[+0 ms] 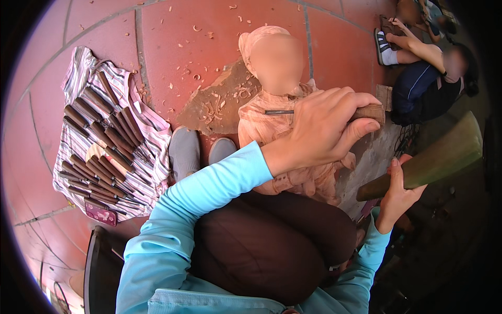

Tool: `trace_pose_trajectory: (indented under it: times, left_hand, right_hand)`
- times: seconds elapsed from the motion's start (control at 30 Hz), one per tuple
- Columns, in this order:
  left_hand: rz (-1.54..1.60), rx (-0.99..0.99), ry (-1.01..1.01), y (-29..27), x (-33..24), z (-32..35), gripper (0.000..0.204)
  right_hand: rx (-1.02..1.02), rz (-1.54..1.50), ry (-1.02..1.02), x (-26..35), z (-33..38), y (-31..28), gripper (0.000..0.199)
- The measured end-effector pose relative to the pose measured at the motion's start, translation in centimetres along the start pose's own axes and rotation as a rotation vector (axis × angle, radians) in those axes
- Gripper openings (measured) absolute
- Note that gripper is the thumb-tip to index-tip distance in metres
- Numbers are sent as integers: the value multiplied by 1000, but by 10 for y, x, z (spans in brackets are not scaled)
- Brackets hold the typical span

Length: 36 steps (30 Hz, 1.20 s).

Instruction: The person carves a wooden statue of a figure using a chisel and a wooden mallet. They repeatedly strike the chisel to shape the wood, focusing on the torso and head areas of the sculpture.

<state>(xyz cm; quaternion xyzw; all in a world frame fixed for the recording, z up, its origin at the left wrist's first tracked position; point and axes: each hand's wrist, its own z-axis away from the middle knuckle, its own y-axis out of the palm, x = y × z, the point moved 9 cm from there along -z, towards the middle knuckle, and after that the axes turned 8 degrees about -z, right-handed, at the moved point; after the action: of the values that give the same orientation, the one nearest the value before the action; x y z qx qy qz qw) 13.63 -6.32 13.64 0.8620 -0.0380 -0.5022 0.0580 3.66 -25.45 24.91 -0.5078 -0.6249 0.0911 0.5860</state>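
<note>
A carved wooden figure (255,119), pale orange-brown with a rounded head and draped body, is in front of my knees. Over its upper body, my left hand (325,121) wraps around a wood chisel (370,112). The chisel's thin dark blade points left across the figure's chest, and its brown wooden handle end sticks out to the right. Whether the blade tip touches the wood I cannot tell. To the right of the figure, my right hand (400,194) grips the narrow end of a greenish wooden mallet (444,154), its broad end raised toward the upper right.
On the left, a striped cloth (78,68) bears several wooden-handled carving tools (107,137) and a floral-patterned case (101,213). Wood shavings lie on a brown sheet (212,99) and the red tiled floor (178,31). Other people (426,78) sit at the upper right.
</note>
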Motion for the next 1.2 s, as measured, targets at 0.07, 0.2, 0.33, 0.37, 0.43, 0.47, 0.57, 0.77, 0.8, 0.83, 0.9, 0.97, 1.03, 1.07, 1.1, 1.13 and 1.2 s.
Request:
trace_pose_trajectory:
  times: [0.07, 0.2, 0.33, 0.37, 0.43, 0.47, 0.57, 0.77, 0.8, 0.83, 0.9, 0.97, 1.03, 1.07, 1.1, 1.13, 1.2]
  left_hand:
    - [-98, 5, 75, 2, -6, 4, 32]
    - [-184, 191, 304, 15, -32, 18, 33]
    - [-123, 94, 118, 20, -25, 6, 32]
    - [-123, 87, 72, 22, -21, 6, 32]
    - [-136, 79, 7, 24, -14, 6, 32]
    - [-149, 78, -14, 23, -11, 3, 32]
    - [-154, 27, -92, 18, -8, -6, 33]
    - [-112, -88, -198, 6, -1, -11, 29]
    - [-112, -91, -211, 4, 1, -11, 28]
    - [-119, -90, -221, 3, 3, -10, 28]
    - [-132, -100, -230, -1, 8, -10, 26]
    - [-115, -120, -218, 0, 6, -11, 27]
    - [-93, -141, -232, 0, 6, -9, 26]
    - [-93, -151, -240, -3, 5, -9, 26]
    - [-92, -160, -248, -5, 5, -9, 26]
    - [-101, -136, -248, -5, 6, -7, 26]
    - [-118, -97, -240, -5, 9, -7, 25]
  right_hand:
    - [195, 331, -321, 21, 6, 26, 47]
    - [215, 358, -241, 5, 11, 20, 56]
    - [121, 142, -70, -4, 7, 4, 37]
    - [117, 122, -54, -2, 6, 1, 34]
    - [100, 88, -27, 2, 4, 0, 34]
    - [102, 69, -23, 5, 3, 0, 33]
    - [100, 29, -43, 12, -3, 0, 31]
    - [124, 43, -72, 15, -9, 7, 27]
    - [137, 67, -76, 12, -10, 10, 27]
    - [191, 178, -159, 20, -10, 21, 28]
    - [247, 281, -205, 26, -14, 32, 36]
    - [242, 279, -111, 12, -18, 19, 48]
    - [173, 203, -22, 1, -18, 2, 52]
    - [166, 195, -39, 2, -16, 4, 53]
    - [159, 187, -59, 5, -15, 8, 53]
    - [242, 329, -251, 25, -11, 27, 48]
    - [282, 413, -379, 42, -9, 42, 40]
